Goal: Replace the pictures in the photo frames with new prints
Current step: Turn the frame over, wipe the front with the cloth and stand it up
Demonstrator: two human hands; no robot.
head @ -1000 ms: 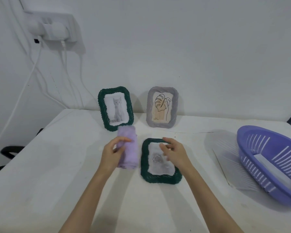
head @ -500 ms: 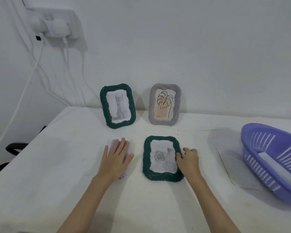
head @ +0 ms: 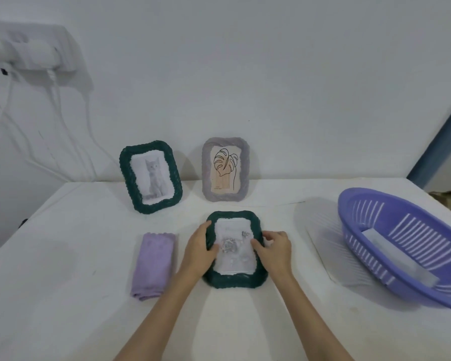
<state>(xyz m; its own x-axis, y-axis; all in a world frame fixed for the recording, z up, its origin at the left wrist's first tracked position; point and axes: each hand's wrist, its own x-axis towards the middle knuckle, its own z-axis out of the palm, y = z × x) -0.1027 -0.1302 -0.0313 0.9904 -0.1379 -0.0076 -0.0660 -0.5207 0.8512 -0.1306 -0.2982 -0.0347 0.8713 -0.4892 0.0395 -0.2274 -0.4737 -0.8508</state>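
Both hands grasp the green frame [head: 235, 278] lying flat on the white desk [head: 63, 295]: the left hand [head: 199, 250] wraps its left edge, the right hand [head: 275, 250] its right edge, thumbs over the pale print [head: 234, 252] inside. Just left of it lies a folded purple cloth [head: 153, 265]. To the right sits a purple basket [head: 401, 246] holding a white sheet [head: 399, 259]. Farther back, a cat frame [head: 150, 176] and a grey leaf frame [head: 225, 169] stand upright near the wall [head: 271, 74].
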